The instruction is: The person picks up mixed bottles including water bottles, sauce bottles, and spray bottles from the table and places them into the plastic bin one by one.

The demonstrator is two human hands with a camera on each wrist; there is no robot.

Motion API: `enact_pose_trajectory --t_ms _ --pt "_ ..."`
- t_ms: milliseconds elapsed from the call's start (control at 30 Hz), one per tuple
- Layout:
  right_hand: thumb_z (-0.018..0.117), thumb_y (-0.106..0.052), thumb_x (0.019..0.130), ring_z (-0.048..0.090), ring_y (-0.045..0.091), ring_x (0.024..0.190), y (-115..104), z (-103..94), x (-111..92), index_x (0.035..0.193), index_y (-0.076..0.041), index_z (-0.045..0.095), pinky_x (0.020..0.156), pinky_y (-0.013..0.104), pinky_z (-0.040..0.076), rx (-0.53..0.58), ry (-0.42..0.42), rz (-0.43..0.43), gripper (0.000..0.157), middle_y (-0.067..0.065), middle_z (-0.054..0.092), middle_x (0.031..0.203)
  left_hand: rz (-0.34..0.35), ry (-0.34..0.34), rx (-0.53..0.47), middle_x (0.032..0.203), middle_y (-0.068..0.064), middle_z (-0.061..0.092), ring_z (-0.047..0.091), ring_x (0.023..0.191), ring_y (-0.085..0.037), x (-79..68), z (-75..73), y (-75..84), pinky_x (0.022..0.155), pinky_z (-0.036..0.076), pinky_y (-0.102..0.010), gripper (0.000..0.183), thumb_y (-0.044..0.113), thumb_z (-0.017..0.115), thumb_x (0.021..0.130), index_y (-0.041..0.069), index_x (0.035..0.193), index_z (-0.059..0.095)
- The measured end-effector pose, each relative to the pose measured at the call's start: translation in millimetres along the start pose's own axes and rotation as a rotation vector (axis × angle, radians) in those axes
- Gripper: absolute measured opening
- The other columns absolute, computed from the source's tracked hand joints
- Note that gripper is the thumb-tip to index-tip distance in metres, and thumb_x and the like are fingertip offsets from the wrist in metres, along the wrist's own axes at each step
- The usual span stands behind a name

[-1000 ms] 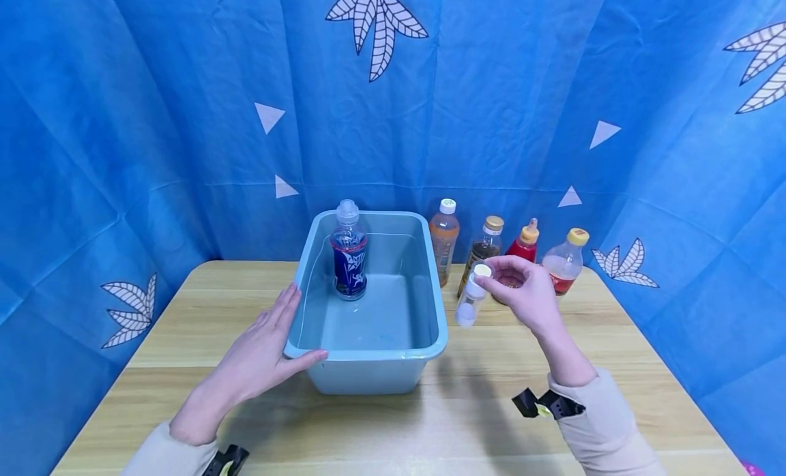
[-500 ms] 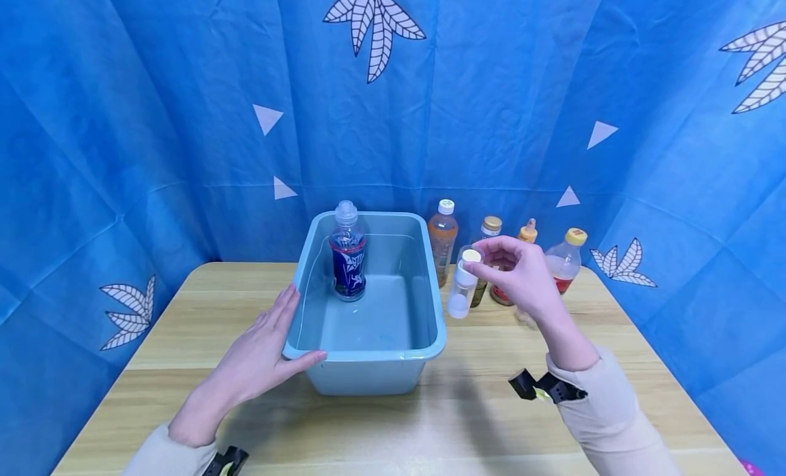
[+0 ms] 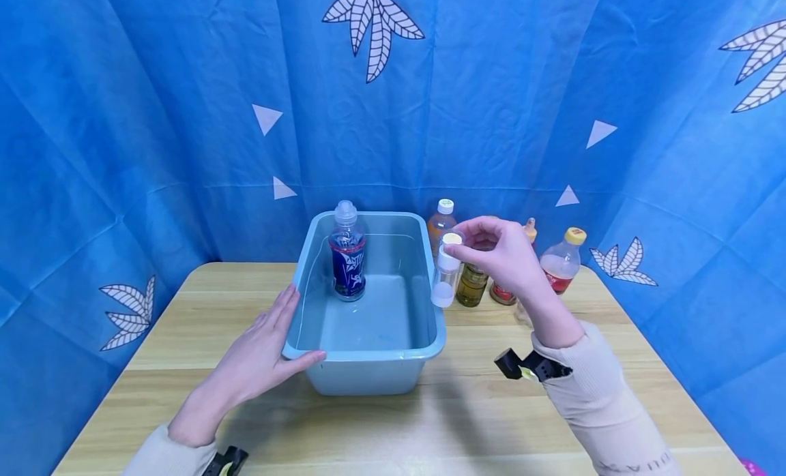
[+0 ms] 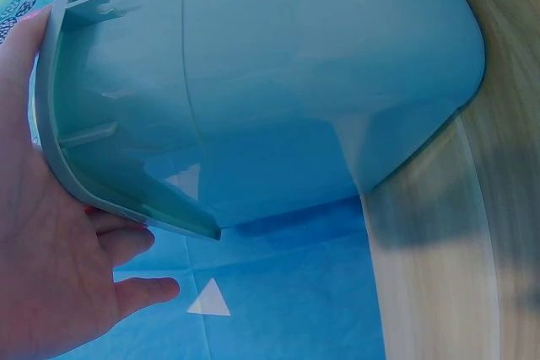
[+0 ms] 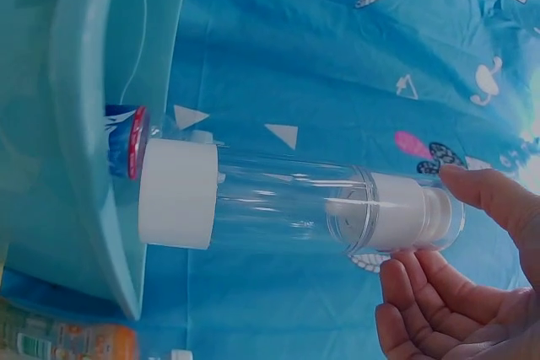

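Note:
My left hand (image 3: 260, 357) rests at the near left corner of a light blue plastic basin (image 3: 374, 355). Its fingers lie fairly straight along the outer side, and the thumb lies over the near rim. Inside the basin stands a dark blue drink bottle (image 3: 348, 264) with a clear cap. Between thumb and fingertips my right hand (image 3: 503, 258) pinches the capped top of a small clear pump bottle (image 3: 445, 278). That bottle hangs upright, slightly tilted, beside the basin's right rim. In the right wrist view its white base (image 5: 177, 196) appears close to the rim.
Right of the basin stand an orange-drink bottle (image 3: 441, 224), a bottle of yellowish liquid (image 3: 471, 285), a partly hidden red squeeze bottle (image 3: 503, 294) and a yellow-capped bottle (image 3: 561, 261). A blue curtain (image 3: 510, 87) hangs behind the wooden table (image 3: 522, 421).
My right hand has carried the pump bottle left and upward, from in front of the other bottles to the basin's right rim. The left hand has stayed in place.

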State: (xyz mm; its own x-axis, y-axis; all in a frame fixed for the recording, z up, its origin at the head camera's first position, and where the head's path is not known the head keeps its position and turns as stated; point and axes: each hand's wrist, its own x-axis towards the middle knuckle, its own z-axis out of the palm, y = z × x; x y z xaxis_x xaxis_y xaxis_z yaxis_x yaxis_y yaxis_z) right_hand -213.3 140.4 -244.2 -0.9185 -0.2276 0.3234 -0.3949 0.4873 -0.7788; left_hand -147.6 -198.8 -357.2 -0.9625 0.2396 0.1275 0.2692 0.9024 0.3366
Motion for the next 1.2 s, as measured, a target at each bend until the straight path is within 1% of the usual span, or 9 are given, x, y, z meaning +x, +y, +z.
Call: enact_pose_trajectory --t_ms 300,633,900,1200 --pt "0.070 -0.029 0.076 0.058 0.019 0.080 -12.4 11.1 16.3 0.100 -0.005 0.063 0.071 0.029 0.050 0.008 -0.028 0.010 0.035 0.008 0.062 0.090 -0.006 -0.005 -0.003 0.147 -0.013 0.006 0.016 0.131 -0.034 0.3 0.3 0.3 0.099 0.021 -0.055 0.106 0.073 0.044 0.071 0.005 0.142 0.007" --pt "0.070 -0.026 0.077 0.058 0.019 0.078 -20.3 26.5 36.6 0.098 -0.005 0.063 0.068 0.029 0.050 0.038 -0.041 -0.009 0.031 0.008 0.063 0.089 -0.006 -0.004 -0.004 0.147 -0.013 0.005 0.016 0.131 -0.034 0.8 -0.7 1.0 0.099 0.021 -0.055 0.105 0.072 0.046 0.071 0.005 0.142 0.006" --pt "0.070 -0.028 0.076 0.057 0.019 0.079 -21.7 42.6 52.9 0.096 -0.006 0.064 0.069 0.029 0.049 0.044 -0.036 0.029 0.031 0.007 0.062 0.089 -0.004 -0.002 0.002 0.147 -0.013 0.005 0.016 0.131 -0.034 1.6 -0.6 0.6 0.099 0.021 -0.055 0.106 0.074 0.044 0.071 0.005 0.142 0.006" --pt "0.071 -0.026 0.075 0.056 0.019 0.078 -20.8 64.4 71.4 0.094 -0.004 0.065 0.068 0.027 0.048 0.065 -0.033 0.061 0.030 0.008 0.061 0.086 -0.009 0.000 -0.002 0.147 -0.013 0.006 0.016 0.131 -0.034 0.5 -0.5 0.9 0.099 0.021 -0.054 0.106 0.074 0.044 0.070 0.005 0.142 0.007"
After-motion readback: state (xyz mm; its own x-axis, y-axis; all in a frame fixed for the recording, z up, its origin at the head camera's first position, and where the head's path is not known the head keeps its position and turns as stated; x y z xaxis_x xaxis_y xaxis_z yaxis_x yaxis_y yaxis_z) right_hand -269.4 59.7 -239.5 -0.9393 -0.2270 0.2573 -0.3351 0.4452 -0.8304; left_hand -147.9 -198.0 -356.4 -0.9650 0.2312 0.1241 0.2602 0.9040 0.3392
